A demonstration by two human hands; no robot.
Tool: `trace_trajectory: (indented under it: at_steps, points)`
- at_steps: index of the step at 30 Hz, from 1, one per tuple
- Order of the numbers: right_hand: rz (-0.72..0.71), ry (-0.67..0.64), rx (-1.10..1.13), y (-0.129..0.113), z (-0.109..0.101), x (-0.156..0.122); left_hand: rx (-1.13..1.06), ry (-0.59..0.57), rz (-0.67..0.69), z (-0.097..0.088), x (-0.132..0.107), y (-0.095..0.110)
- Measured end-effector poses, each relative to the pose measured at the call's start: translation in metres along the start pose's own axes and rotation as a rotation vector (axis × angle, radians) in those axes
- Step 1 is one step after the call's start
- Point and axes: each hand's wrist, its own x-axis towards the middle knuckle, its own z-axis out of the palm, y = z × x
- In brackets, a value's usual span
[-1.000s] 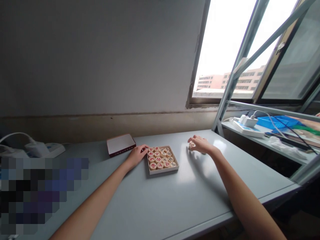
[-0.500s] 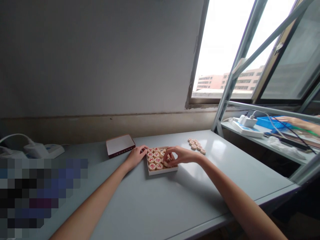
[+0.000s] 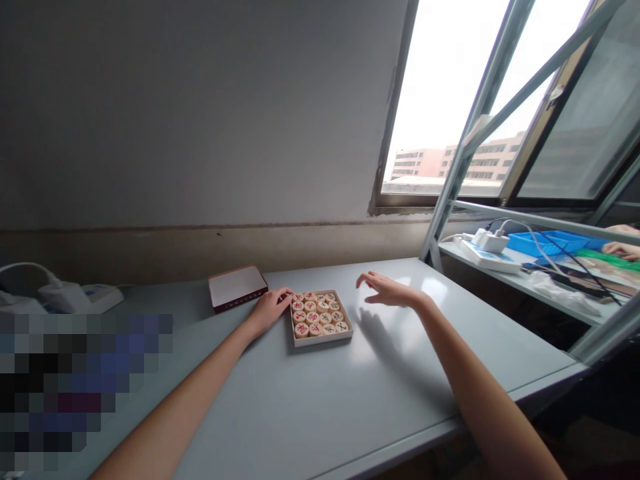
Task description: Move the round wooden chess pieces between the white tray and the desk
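A shallow open box stands on the table, filled with several rows of round wooden Chinese chess pieces bearing red and dark characters. My left hand rests at the box's left side, its fingertips and thumb holding the rim by the far left corner. Over the table to the right of the box hovers my right hand, open, fingers apart and slightly curled, with nothing visible in it. The loose pieces that lay there are hidden behind this hand.
The dark red box lid, white inside, lies behind my left hand. White plugs and a power strip sit at the left. A metal frame borders the right; beyond it are a blue tray and another person's hand.
My right hand has let go of a piece in the box, lifted and moved right, over the loose pieces. My left hand stays at the box's left side.
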Motion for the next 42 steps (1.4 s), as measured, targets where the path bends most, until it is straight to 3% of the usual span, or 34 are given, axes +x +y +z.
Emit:
trace_trajectory:
  at_steps: [3,8,19,24,28,32,42]
  points:
    - [-0.233,0.094,0.087,-0.038,0.012,0.008,-0.009,0.007,0.002,0.0,0.0,0.0]
    - [-0.293,0.142,0.05,-0.07,0.035,0.016,-0.018,0.016,0.002,0.0,0.0,0.001]
    - [-0.203,0.192,0.089,-0.064,0.037,0.019,-0.001,0.01,-0.003,0.0,0.001,0.001]
    - [-0.26,0.222,-0.016,-0.061,0.04,0.019,0.0,0.013,-0.005,0.001,0.0,-0.001]
    - [-0.258,0.323,-0.064,-0.064,0.044,0.028,-0.027,0.001,0.011,0.0,-0.001,0.001]
    - [-0.313,0.267,-0.143,-0.069,0.045,0.043,-0.032,-0.005,0.009,-0.001,-0.001,0.003]
    - [-0.309,0.304,-0.036,-0.061,0.05,0.051,-0.027,0.001,-0.007,0.001,0.001,-0.001]
